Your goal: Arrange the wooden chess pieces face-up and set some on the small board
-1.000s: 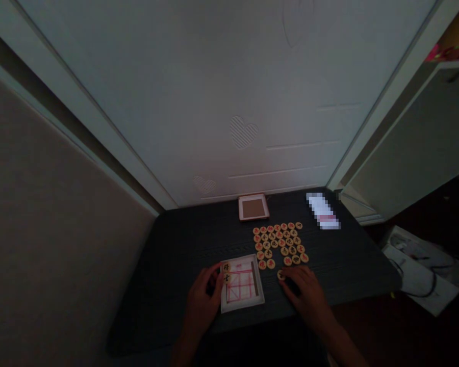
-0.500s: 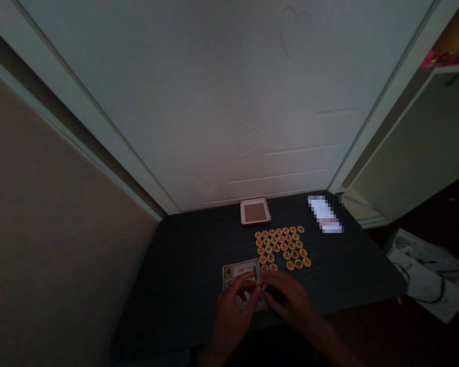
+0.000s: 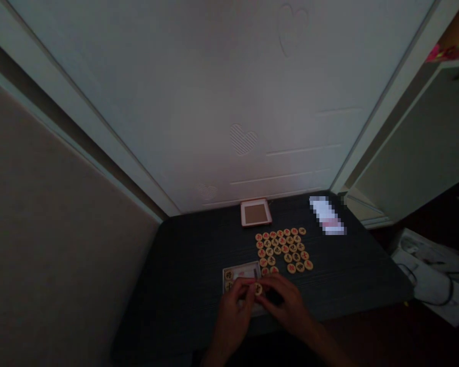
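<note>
A small white box (image 3: 237,271) with red grid lines lies near the front of the dark table (image 3: 183,275). Two round wooden chess pieces (image 3: 228,276) sit in its left corner. Both hands meet over the box. My left hand (image 3: 234,307) and my right hand (image 3: 286,303) pinch one round chess piece (image 3: 257,289) between their fingertips. Several more round pieces (image 3: 283,248), marked red or black, lie in rows just behind my right hand.
A square box lid (image 3: 255,212) rests at the table's back edge against the white wall panel. A blurred white card (image 3: 327,215) lies at the back right. A white bag (image 3: 432,270) sits on the floor to the right.
My right hand carried a piece from the table's right over to the box. My left hand left the box's left edge and met the right hand over it.
</note>
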A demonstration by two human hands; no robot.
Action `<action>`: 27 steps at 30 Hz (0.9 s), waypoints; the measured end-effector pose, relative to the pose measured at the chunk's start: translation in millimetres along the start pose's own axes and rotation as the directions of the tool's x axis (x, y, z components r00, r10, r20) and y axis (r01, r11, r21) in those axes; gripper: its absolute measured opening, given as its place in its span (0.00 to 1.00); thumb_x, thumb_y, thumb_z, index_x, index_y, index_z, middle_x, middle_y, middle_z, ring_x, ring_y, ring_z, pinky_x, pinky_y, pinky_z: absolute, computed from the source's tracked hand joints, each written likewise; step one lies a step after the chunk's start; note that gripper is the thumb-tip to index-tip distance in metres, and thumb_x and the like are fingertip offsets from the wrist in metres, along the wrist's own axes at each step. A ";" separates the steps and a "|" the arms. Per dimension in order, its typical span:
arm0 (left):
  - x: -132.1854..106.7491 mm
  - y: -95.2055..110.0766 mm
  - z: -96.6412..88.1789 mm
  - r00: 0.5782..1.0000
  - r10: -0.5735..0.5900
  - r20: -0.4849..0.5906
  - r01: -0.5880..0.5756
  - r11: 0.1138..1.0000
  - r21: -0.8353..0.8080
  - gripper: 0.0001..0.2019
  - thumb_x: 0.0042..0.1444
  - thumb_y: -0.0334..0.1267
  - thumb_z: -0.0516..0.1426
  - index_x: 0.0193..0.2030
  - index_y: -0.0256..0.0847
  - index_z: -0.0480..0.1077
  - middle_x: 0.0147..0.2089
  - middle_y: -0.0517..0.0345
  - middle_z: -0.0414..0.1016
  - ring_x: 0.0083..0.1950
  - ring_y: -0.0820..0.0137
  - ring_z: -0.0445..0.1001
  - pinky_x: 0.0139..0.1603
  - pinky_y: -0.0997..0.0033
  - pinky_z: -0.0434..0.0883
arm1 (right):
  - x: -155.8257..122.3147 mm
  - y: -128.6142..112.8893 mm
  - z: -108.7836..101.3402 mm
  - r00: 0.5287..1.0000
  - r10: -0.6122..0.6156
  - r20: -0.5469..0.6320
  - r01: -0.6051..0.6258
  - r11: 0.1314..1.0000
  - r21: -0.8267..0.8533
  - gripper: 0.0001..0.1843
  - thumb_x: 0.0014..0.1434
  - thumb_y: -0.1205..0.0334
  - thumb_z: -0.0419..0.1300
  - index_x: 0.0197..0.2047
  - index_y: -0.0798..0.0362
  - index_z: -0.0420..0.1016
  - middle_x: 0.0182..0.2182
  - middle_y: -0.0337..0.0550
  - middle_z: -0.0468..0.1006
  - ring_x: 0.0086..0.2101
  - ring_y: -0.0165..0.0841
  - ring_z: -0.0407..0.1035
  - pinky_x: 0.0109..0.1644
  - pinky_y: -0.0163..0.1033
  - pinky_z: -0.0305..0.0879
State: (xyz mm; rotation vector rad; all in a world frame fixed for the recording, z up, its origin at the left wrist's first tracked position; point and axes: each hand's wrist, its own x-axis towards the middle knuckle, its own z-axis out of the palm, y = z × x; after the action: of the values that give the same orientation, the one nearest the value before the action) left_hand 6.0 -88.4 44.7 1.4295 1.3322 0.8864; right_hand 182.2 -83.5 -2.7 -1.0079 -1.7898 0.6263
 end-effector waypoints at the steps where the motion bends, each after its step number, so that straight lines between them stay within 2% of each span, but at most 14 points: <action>1: 0.3 0.5 -0.8 1.000 0.006 0.003 -0.006 1.000 0.000 0.16 0.67 0.51 0.54 0.48 0.42 0.76 0.48 0.48 0.84 0.47 0.59 0.83 0.48 0.62 0.79 | 0.2 0.3 -0.3 1.000 0.008 0.003 -0.008 1.000 0.002 0.17 0.65 0.60 0.65 0.56 0.45 0.77 0.47 0.47 0.83 0.47 0.41 0.79 0.53 0.45 0.78; 12: -0.3 -5.2 -0.6 1.000 0.005 -0.004 -0.005 1.000 -0.005 0.14 0.69 0.47 0.53 0.50 0.42 0.75 0.53 0.49 0.81 0.47 0.61 0.82 0.49 0.64 0.78 | 2.8 -2.0 -2.8 0.996 0.076 0.037 -0.078 0.996 0.045 0.16 0.66 0.59 0.63 0.57 0.44 0.77 0.44 0.43 0.84 0.43 0.39 0.79 0.53 0.45 0.77; 18: -1.4 -5.6 -0.2 0.999 0.038 -0.004 -0.038 0.999 0.038 0.12 0.66 0.43 0.58 0.53 0.45 0.73 0.46 0.53 0.85 0.45 0.62 0.83 0.49 0.64 0.78 | 4.4 -5.1 -5.1 0.993 0.108 0.049 -0.112 0.989 0.098 0.16 0.67 0.62 0.61 0.58 0.43 0.76 0.48 0.44 0.83 0.48 0.39 0.78 0.58 0.47 0.72; 22: -1.5 -4.0 -1.1 0.997 0.068 -0.026 -0.065 0.992 0.110 0.11 0.65 0.43 0.59 0.51 0.45 0.75 0.45 0.53 0.86 0.43 0.62 0.84 0.46 0.63 0.79 | 5.1 -6.3 -6.4 0.984 0.166 0.063 -0.174 0.971 0.164 0.14 0.65 0.62 0.62 0.54 0.45 0.78 0.47 0.44 0.83 0.46 0.38 0.78 0.54 0.44 0.73; 27: -2.3 -4.0 -2.8 0.994 0.110 -0.003 -0.108 0.977 0.185 0.12 0.67 0.43 0.57 0.53 0.46 0.78 0.50 0.52 0.84 0.49 0.61 0.83 0.52 0.62 0.78 | 4.2 -4.4 -5.7 0.968 0.245 0.059 -0.252 0.944 0.211 0.11 0.64 0.62 0.64 0.49 0.46 0.80 0.42 0.42 0.83 0.40 0.36 0.76 0.50 0.41 0.71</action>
State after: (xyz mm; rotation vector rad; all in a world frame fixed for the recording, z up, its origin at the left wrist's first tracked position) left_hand 1.9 -90.4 41.9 1.6560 1.3858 0.8622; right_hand 184.8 -82.4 5.1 -1.0846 -1.5918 0.9783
